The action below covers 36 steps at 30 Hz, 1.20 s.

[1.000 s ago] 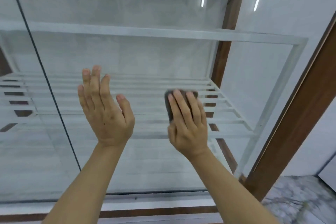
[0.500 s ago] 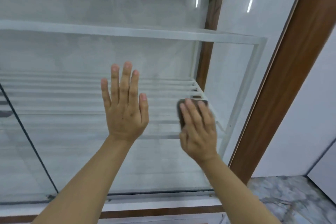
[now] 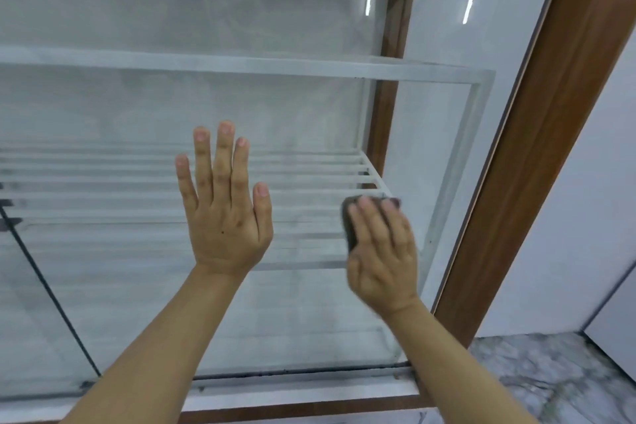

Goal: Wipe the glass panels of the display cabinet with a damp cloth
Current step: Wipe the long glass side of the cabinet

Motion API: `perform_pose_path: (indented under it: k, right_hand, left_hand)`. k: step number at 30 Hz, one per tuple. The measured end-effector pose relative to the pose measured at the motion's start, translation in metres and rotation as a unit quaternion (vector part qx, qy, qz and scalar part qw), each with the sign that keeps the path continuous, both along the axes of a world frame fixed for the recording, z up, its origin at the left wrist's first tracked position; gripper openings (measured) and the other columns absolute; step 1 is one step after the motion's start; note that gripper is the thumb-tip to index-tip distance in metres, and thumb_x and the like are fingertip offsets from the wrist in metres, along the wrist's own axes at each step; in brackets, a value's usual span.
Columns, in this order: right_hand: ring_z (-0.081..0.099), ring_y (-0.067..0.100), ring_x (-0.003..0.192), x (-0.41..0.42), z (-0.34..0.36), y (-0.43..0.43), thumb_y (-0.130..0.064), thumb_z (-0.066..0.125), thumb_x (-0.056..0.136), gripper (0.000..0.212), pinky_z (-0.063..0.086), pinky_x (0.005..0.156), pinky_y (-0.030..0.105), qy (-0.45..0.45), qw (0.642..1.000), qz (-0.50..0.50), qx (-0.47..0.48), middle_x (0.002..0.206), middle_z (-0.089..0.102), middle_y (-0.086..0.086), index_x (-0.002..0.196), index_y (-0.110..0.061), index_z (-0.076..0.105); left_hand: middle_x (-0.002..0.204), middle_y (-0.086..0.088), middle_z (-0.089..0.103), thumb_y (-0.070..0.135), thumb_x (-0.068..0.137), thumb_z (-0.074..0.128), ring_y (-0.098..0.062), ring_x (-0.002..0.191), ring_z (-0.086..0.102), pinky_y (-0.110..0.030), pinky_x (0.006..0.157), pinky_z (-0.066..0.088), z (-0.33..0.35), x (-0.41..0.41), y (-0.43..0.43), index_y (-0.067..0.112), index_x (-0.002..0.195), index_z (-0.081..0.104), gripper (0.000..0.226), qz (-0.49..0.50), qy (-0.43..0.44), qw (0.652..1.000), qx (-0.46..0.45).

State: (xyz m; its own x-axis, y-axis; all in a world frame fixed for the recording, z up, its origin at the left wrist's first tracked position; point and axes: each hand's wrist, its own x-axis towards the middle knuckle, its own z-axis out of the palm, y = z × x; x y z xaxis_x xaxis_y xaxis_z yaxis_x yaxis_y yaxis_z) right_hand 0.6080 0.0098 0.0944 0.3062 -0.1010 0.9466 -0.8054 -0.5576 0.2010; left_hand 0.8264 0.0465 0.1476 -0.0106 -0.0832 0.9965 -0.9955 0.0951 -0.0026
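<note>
Right fingers (image 3: 373, 227): laid flat and close together over a dark grey cloth (image 3: 350, 227), pressing it to the glass. Only the cloth's top and left edge show past the fingertips. I cannot tell whether the thumb hooks the lower edge. Slight motion blur on the right hand (image 3: 382, 251).

Left fingers (image 3: 222, 155): straight, a little spread, holding nothing. The left hand (image 3: 225, 217) is raised palm-first to the pane, apparently bracing, though contact is not certain from here.

Cloth position: lower right area of the right-hand glass panel (image 3: 309, 107), near its right edge and just short of the brown wooden frame (image 3: 550, 155). Behind the pane is a white slatted shelf (image 3: 309, 179). A dark seam (image 3: 44, 286) marks the next panel to the left, and a dark bottom track (image 3: 292, 371) runs along the base.

Judgement: mid-wipe, with most of this pane's upper part out of reach of the present stroke.

Risks:
- The cloth is held by pressure alone, so easing off could let it slide down to the track
- The bare left palm may leave prints on glass due for wiping
- Hard bracing could shift the panel, if it slides
- Running into the frame would leave an unwiped strip along the edge
</note>
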Motion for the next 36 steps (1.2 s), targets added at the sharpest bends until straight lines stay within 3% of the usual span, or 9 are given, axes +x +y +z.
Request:
perform_pose_path:
  k: [5,10,12,18,23,25,29,31,36]
  right_hand:
    - [0.033,0.041,0.145,0.043,0.104,0.001,-0.008,0.036,0.097,0.052,0.029,0.122,0.055,-0.31,0.95,0.037,-0.002,0.152,0.046,0.026,0.145,0.008,0.047]
    - [0.023,0.031,0.153,0.05,0.015,0.015,-0.015,0.036,0.098,0.059,0.02,0.127,0.047,-0.005,1.0,0.019,0.003,0.161,0.034,0.01,0.156,-0.009,0.034]
    - [0.021,0.027,0.155,0.012,-0.003,0.006,-0.019,0.035,0.098,0.059,0.021,0.127,0.043,0.014,1.0,0.005,0.01,0.162,0.031,0.008,0.156,-0.012,0.031]
    - [0.037,0.044,0.144,0.018,0.113,-0.011,-0.003,0.041,0.095,0.051,0.027,0.124,0.049,-0.335,0.942,0.034,-0.021,0.15,0.047,0.026,0.144,0.008,0.048]
    - [0.028,0.034,0.151,0.024,0.028,0.009,-0.013,0.039,0.097,0.056,0.028,0.123,0.051,-0.012,0.999,0.03,-0.003,0.159,0.038,0.013,0.152,-0.004,0.04]
    - [0.029,0.032,0.149,-0.018,0.009,-0.002,-0.016,0.034,0.099,0.055,0.03,0.123,0.049,-0.018,1.0,0.002,0.003,0.158,0.038,0.012,0.153,-0.006,0.038]
    - [0.041,0.043,0.141,-0.042,0.074,-0.019,0.0,0.038,0.095,0.05,0.032,0.121,0.051,-0.246,0.969,0.001,-0.039,0.147,0.051,0.025,0.143,0.008,0.049]
    - [0.038,0.045,0.142,-0.019,0.104,-0.017,-0.001,0.038,0.095,0.05,0.031,0.121,0.053,-0.283,0.958,0.033,-0.032,0.148,0.049,0.027,0.142,0.01,0.05]
    - [0.027,0.034,0.15,-0.025,0.024,-0.004,-0.014,0.038,0.098,0.055,0.028,0.123,0.053,-0.013,0.999,0.032,0.007,0.159,0.039,0.014,0.152,-0.004,0.04]
  left_hand:
    - [0.161,-0.022,0.031,0.022,0.108,0.031,-0.029,0.158,0.005,-0.055,0.127,0.008,-0.001,-0.001,-0.001,0.001,0.156,0.024,0.053,0.0,-0.002,1.0,-0.002]
    - [0.162,-0.022,0.031,0.022,0.108,0.032,-0.029,0.157,0.006,-0.055,0.126,0.009,-0.001,0.001,-0.001,0.002,0.156,0.025,0.053,-0.003,-0.002,1.0,0.0]
    - [0.162,-0.021,0.029,0.022,0.108,0.031,-0.029,0.157,0.005,-0.055,0.126,0.008,-0.001,0.0,-0.001,0.001,0.156,0.024,0.053,0.002,-0.001,1.0,0.001]
    - [0.162,-0.021,0.029,0.023,0.108,0.031,-0.03,0.157,0.007,-0.057,0.126,0.01,0.0,-0.002,-0.001,0.001,0.155,0.025,0.053,0.009,-0.003,1.0,0.005]
    - [0.162,-0.022,0.03,0.023,0.108,0.032,-0.031,0.157,0.009,-0.056,0.126,0.009,0.0,0.0,0.0,0.002,0.156,0.025,0.053,0.004,-0.006,1.0,0.004]
    - [0.162,-0.023,0.03,0.023,0.108,0.032,-0.031,0.157,0.009,-0.056,0.126,0.009,-0.001,-0.001,0.0,0.001,0.156,0.025,0.053,0.005,-0.004,1.0,0.007]
    - [0.162,-0.025,0.03,0.022,0.107,0.032,-0.034,0.156,0.011,-0.059,0.125,0.01,-0.001,-0.002,0.0,0.0,0.155,0.026,0.053,0.012,-0.002,1.0,0.01]
    - [0.162,-0.025,0.03,0.021,0.107,0.032,-0.035,0.156,0.012,-0.06,0.124,0.012,0.0,-0.001,0.0,0.0,0.155,0.026,0.053,0.017,-0.002,1.0,0.011]
    - [0.161,-0.027,0.029,0.016,0.106,0.038,-0.032,0.157,0.011,-0.062,0.123,0.015,0.0,-0.011,0.006,-0.002,0.154,0.029,0.053,0.006,0.023,1.0,-0.005]
